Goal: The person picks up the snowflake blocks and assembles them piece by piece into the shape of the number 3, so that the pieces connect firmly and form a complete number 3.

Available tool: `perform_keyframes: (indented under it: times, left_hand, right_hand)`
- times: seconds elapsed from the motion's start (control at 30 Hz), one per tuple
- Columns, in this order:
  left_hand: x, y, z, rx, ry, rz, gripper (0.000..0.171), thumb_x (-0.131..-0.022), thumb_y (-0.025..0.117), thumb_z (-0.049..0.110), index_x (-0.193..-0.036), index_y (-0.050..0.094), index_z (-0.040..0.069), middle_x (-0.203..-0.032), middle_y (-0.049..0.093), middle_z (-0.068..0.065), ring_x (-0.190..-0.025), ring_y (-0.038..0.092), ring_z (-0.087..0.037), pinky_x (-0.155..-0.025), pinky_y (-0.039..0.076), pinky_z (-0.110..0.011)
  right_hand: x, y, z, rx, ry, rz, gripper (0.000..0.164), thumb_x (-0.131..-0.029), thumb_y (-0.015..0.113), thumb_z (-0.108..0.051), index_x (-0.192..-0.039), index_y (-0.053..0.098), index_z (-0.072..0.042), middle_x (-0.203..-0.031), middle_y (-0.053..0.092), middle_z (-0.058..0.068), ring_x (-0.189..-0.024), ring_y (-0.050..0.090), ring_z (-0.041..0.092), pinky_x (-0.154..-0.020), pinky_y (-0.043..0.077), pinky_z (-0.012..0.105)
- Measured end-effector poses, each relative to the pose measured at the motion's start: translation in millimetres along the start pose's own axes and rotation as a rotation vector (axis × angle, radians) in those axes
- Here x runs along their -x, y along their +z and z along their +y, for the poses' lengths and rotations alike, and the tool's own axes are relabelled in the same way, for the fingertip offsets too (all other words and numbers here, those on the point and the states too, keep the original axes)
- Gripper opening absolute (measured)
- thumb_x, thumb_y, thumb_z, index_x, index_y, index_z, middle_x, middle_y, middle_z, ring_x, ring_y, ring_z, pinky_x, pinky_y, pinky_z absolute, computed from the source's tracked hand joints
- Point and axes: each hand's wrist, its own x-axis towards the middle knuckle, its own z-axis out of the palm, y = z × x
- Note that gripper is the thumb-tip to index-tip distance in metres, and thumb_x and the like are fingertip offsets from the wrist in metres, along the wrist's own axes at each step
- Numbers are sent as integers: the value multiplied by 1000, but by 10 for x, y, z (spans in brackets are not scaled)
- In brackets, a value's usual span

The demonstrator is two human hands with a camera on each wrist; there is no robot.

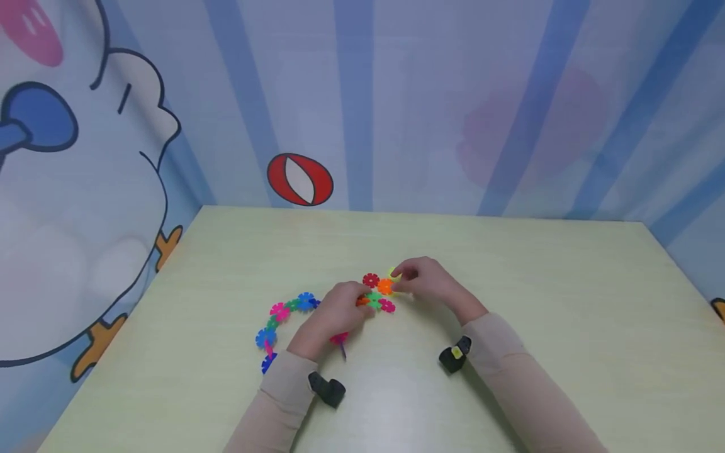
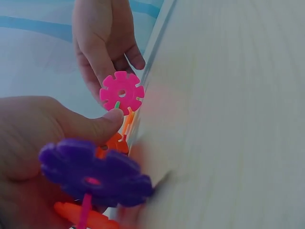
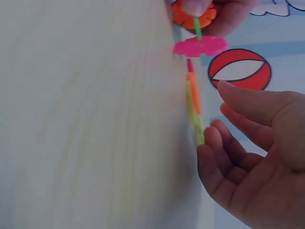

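My left hand (image 1: 342, 308) grips a curved chain of plastic snowflake discs near its end, thumb beside an orange disc (image 3: 181, 14) and a green disc (image 1: 375, 301). A pink disc (image 2: 122, 91) sticks out past the thumb. In the left wrist view, a purple disc (image 2: 95, 174) on a pink piece hangs near the palm. Beyond that end, loose red (image 1: 370, 280), orange (image 1: 386, 287) and yellow (image 1: 393, 272) discs lie close together on the table. My right hand (image 1: 426, 280) is beside them, thumb and fingers apart, fingertips right at the yellow disc.
The rest of the chain, with a blue disc (image 1: 265, 338) and a pink disc (image 1: 280, 311), curves over the table (image 1: 538, 302) left of my left hand. A printed cloth wall (image 1: 413, 126) with a red ball picture stands behind the table's far edge.
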Motion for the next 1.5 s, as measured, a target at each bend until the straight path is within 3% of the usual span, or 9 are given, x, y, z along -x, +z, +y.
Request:
perform_keyframes:
  times: [0.23,0.43,0.6,0.83,1.0,1.2,1.5]
  left_hand:
    - [-10,-2,2,-3,4,-15,43,-90,68,19,-129,59,4,-129,58,-12,-121,51,-31,-103,43,-46]
    - [-18,-56,23,-1,19,-28,49,-87,72,23,-132,58,7,-120,61,-9,-109,54,-26,-94,49,-42]
    - [-21,-87,53,2,71,-57,52,-85,74,22,-133,58,10,-128,57,-9,-122,49,-27,-98,47,-43]
    - [-29,-106,68,-44,113,-82,44,-88,71,18,-130,61,14,-135,53,-9,-130,43,-29,-105,41,-46]
    - [-37,-135,74,-52,118,-94,39,-88,69,14,-127,63,13,-134,54,-9,-131,43,-29,-107,39,-46]
    - [-51,-133,72,-64,119,-100,39,-89,68,12,-128,62,10,-131,58,-8,-128,47,-28,-106,41,-44]
    - [-57,-100,31,-45,110,-75,41,-91,65,11,-130,59,3,-132,58,-11,-127,48,-30,-106,40,-43]
  right_hand:
    - [-125,70,-36,78,64,-18,40,-84,74,-21,-121,66,-7,-80,52,5,-71,46,18,-59,37,24]
    - [-129,77,-64,110,43,-9,34,-84,74,-18,-115,69,-6,-83,55,6,-75,47,19,-62,39,25]
    - [-88,76,-36,89,10,36,23,-84,73,-14,-104,68,-3,-86,59,8,-79,51,21,-67,43,27]
    - [86,78,59,-46,83,90,17,-87,71,-13,-96,63,-1,-86,63,8,-74,57,18,-66,49,25]
    - [260,87,111,-201,138,91,22,-89,67,-11,-107,64,1,-86,66,9,-70,63,16,-71,53,27]
    - [432,152,88,-410,191,23,30,-92,63,-9,-118,60,7,-88,69,11,-72,68,17,-76,56,30]
    - [507,283,32,-504,235,56,27,-92,61,-6,-114,58,10,-91,69,14,-68,69,17,-73,58,32]
